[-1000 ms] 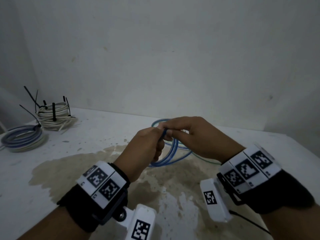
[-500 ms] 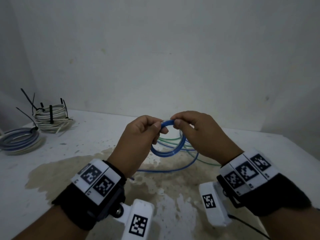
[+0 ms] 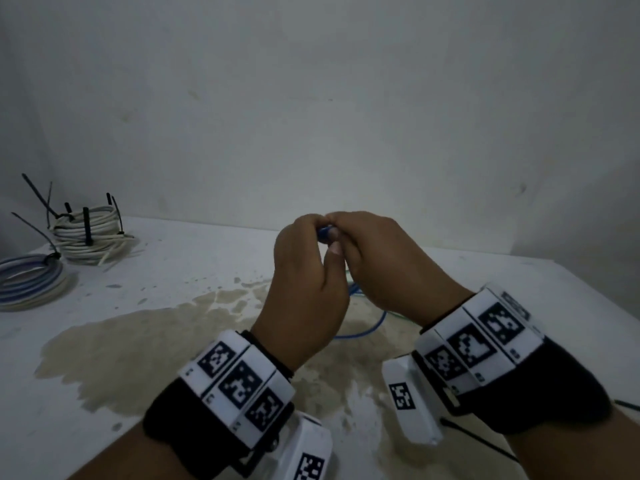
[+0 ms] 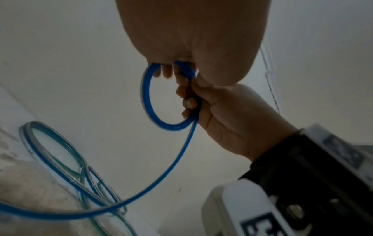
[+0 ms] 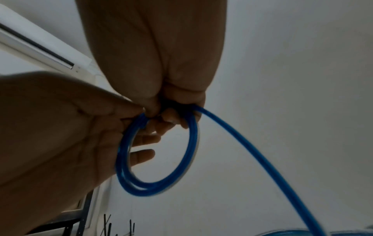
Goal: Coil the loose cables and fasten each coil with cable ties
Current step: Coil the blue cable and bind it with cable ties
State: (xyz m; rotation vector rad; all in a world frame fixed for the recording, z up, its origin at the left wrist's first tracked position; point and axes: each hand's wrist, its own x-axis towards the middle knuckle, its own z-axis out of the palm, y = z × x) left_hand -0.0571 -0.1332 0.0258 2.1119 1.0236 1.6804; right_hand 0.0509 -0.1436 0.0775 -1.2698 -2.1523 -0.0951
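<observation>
A small coil of blue cable (image 5: 189,151) of two or three turns hangs from both hands above the table. My left hand (image 3: 311,233) pinches the top of the coil (image 4: 147,103), and my right hand (image 3: 343,233) grips it right beside, fingers curled through the ring. In the head view only a bit of the blue cable (image 3: 325,233) shows between the fingertips. The loose tail (image 4: 181,159) runs down to the table and joins slack blue and green loops (image 4: 50,151).
At the far left stand a white coil (image 3: 90,233) bound with black cable ties and a blue-grey tied coil (image 3: 31,282). A brown stain (image 3: 156,341) spreads over the white table. A thin black strand (image 3: 485,441) lies by my right wrist. The wall is close behind.
Both hands have risen and closed together at the top of the blue coil. The ring, open to view half a second ago, is now hidden behind them in the head view.
</observation>
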